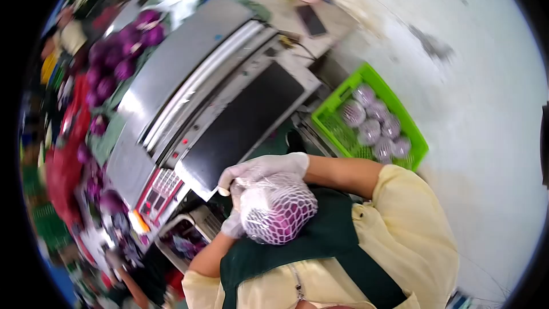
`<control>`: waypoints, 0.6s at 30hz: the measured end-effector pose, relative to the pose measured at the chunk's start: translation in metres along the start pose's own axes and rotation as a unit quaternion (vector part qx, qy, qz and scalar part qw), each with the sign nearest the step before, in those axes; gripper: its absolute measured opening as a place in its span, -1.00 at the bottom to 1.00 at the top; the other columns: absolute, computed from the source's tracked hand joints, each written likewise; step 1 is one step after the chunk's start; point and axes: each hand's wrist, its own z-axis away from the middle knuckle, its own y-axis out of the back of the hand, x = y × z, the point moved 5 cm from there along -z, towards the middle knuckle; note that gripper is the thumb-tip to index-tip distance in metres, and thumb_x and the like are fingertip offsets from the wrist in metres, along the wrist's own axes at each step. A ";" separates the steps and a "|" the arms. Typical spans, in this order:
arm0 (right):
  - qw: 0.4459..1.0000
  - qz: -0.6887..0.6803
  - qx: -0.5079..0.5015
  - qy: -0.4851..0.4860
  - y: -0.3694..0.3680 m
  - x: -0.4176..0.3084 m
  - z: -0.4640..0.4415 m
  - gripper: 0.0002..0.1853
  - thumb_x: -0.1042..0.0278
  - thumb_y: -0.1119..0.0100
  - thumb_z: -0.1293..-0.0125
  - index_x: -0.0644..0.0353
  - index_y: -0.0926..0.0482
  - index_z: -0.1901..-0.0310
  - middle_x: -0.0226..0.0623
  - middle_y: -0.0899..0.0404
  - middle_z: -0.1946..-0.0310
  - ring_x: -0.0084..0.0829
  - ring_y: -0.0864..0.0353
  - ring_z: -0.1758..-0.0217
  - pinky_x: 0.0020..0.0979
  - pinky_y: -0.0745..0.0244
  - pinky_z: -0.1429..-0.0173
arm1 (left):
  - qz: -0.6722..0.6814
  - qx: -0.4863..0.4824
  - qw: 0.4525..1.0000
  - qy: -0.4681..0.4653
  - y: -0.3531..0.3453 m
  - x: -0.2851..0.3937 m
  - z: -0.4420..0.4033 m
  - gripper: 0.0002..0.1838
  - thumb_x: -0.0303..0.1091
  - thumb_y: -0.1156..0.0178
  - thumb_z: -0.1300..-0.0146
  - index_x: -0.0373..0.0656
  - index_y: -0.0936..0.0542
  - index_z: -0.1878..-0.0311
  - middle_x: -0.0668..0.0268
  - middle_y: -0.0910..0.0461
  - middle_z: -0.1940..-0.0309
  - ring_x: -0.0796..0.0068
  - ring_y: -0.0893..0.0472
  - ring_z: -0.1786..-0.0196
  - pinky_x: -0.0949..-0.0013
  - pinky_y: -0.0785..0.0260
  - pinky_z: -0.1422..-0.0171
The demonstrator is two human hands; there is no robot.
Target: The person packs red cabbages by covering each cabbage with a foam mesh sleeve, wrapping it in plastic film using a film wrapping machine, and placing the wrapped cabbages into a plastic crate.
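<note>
A red cabbage [289, 217] in a white foam net and clear plastic film is held close in front of my dark green apron. My right hand [266, 167], in a white glove, reaches over its far side with the fingers curled round the film. My left hand [233, 224], also gloved, grips the cabbage from the left and is partly hidden behind it. Just beyond my hands stands a metal film-wrapping machine [240, 114] with a dark flat plate.
A bright green crate [420, 146] with several netted cabbages [374, 117] stands to the right. Bare red cabbages [123, 46] are piled at the left. A red-framed keypad [166, 186] is near my left arm. A phone [310, 21] lies on the far table. Another person's arm [134, 286] shows lower left.
</note>
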 end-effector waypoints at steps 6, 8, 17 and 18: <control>0.935 -0.156 0.242 0.205 0.025 0.059 0.049 -0.73 0.49 -0.10 -0.29 0.24 -0.44 -0.02 -0.35 -0.53 0.14 -0.44 -0.55 0.07 -0.43 -0.43 -0.13 | -0.105 0.036 0.988 -0.107 -0.017 0.012 0.030 0.04 0.53 0.43 -0.26 -0.19 0.08 -0.53 0.12 -0.07 -0.48 0.21 -0.15 -0.48 0.17 0.01 -0.55; 0.889 -0.007 0.428 0.164 0.027 0.047 0.084 -0.83 0.47 -0.07 -0.30 0.24 -0.49 0.09 -0.36 -0.53 0.16 -0.46 -0.54 0.06 -0.41 -0.43 -0.12 | -0.139 -0.080 0.987 -0.028 -0.016 -0.001 0.019 0.11 0.61 0.44 -0.17 -0.13 0.06 -0.53 0.14 -0.04 -0.50 0.23 -0.12 -0.50 0.18 0.04 -0.56; 0.746 0.386 0.541 0.031 0.034 0.054 0.241 -0.20 0.23 -0.30 -0.17 0.13 -0.15 -0.42 -0.09 -0.30 -0.28 -0.22 -0.27 -0.38 -0.26 -0.10 -0.50 | -0.126 -0.002 0.974 0.187 -0.094 -0.078 -0.118 -0.17 0.43 0.27 -0.33 -0.11 -0.36 -0.33 0.14 -0.47 -0.20 0.22 -0.50 -0.22 0.12 -0.35 -0.34; 0.767 0.335 0.546 0.036 0.045 0.059 0.266 -0.24 0.24 -0.29 -0.17 0.15 -0.19 -0.39 -0.11 -0.33 -0.26 -0.25 -0.29 -0.37 -0.27 -0.12 -0.49 | -0.100 -0.039 0.969 0.222 -0.101 -0.100 -0.140 -0.13 0.46 0.25 -0.30 -0.11 -0.34 -0.34 0.13 -0.45 -0.22 0.19 -0.51 -0.21 0.08 -0.34 -0.35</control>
